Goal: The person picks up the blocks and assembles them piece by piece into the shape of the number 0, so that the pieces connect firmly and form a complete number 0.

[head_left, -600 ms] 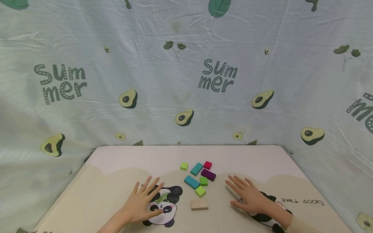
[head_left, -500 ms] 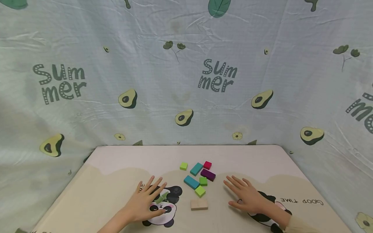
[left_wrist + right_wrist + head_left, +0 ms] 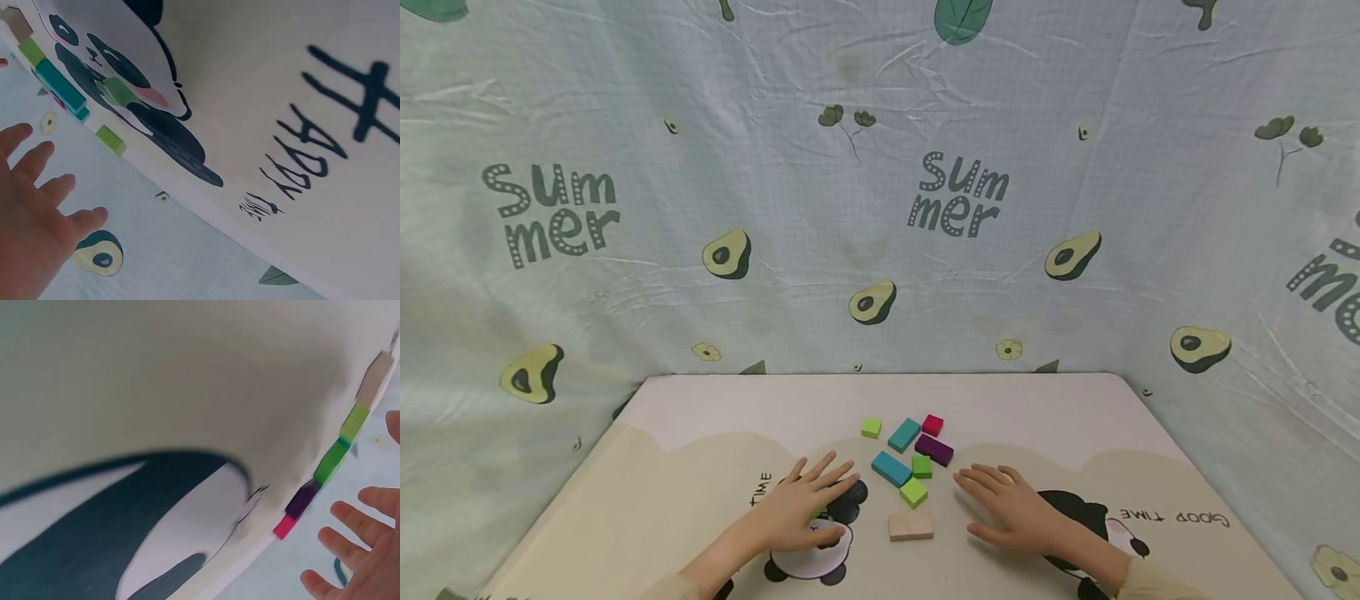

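My left hand (image 3: 796, 515), fingers spread and holding nothing, is over the printed panda to the left of a plain wooden block (image 3: 911, 527). On the other side, my right hand (image 3: 1011, 514) is also bare, its fingers extended toward the colored blocks. Beyond the wooden block lie a lime block (image 3: 913, 492), a green block (image 3: 922, 467), a blue block (image 3: 891, 468) and a purple block (image 3: 934, 450). Farther back are a teal block (image 3: 904, 435), a red block (image 3: 932, 425) and a small lime cube (image 3: 871, 427). Neither hand touches a block.
The pale table (image 3: 700, 408) carries printed pandas and lettering. A light cloth (image 3: 805, 192) with avocado prints and "summer" lettering hangs behind it and along both sides.
Both hands have moved inward, the left one to the right and the right one to the left, nearer the blocks. The blocks keep their arrangement.
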A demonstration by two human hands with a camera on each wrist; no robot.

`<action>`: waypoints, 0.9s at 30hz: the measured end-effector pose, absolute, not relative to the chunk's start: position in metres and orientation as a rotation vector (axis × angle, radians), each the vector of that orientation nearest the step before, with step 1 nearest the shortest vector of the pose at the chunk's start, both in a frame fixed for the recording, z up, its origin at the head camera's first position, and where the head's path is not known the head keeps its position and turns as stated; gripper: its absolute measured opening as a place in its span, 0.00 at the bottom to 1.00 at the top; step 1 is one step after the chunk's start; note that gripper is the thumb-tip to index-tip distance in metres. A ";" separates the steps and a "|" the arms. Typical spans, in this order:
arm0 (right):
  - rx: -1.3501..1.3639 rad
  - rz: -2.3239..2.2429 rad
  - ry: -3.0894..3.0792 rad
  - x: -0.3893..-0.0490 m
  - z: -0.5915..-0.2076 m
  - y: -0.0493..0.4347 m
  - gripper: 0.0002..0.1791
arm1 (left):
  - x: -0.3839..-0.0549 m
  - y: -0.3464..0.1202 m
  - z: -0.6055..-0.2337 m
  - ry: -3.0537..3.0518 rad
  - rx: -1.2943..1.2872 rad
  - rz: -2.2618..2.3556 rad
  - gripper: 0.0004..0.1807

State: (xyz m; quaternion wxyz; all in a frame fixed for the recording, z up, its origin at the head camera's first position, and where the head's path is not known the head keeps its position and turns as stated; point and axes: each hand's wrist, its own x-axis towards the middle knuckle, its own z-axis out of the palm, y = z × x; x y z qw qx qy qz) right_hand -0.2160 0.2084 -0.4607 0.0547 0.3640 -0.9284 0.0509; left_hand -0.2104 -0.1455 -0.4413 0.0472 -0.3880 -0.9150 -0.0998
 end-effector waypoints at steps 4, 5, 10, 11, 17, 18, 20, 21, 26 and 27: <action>1.157 0.160 -2.793 -0.212 -0.459 0.199 0.32 | -0.216 -0.137 -0.441 -2.802 -1.287 -0.306 0.33; 1.168 0.155 -2.788 -0.212 -0.458 0.197 0.32 | -0.217 -0.135 -0.442 -2.800 -1.304 -0.301 0.33; 1.222 0.146 -2.759 -0.208 -0.456 0.188 0.30 | -0.225 -0.125 -0.443 -2.782 -1.365 -0.260 0.32; 1.233 0.140 -2.751 -0.208 -0.456 0.186 0.29 | -0.228 -0.123 -0.444 -2.775 -1.367 -0.246 0.32; 1.294 0.113 -2.713 -0.207 -0.456 0.175 0.27 | -0.245 -0.117 -0.448 -2.754 -1.312 -0.185 0.30; 1.303 0.113 -2.717 -0.207 -0.457 0.173 0.27 | -0.248 -0.117 -0.449 -2.750 -1.300 -0.182 0.30; 1.320 0.106 -2.725 -0.207 -0.457 0.168 0.26 | -0.254 -0.116 -0.451 -2.736 -1.265 -0.151 0.30; 1.328 0.099 -2.725 -0.207 -0.457 0.166 0.25 | -0.257 -0.115 -0.451 -2.727 -1.250 -0.148 0.29; 1.368 0.058 -2.698 -0.206 -0.456 0.156 0.24 | -0.274 -0.110 -0.456 -2.721 -1.147 -0.153 0.28; 1.372 0.051 -2.694 -0.206 -0.456 0.155 0.23 | -0.277 -0.109 -0.456 -2.730 -1.125 -0.166 0.28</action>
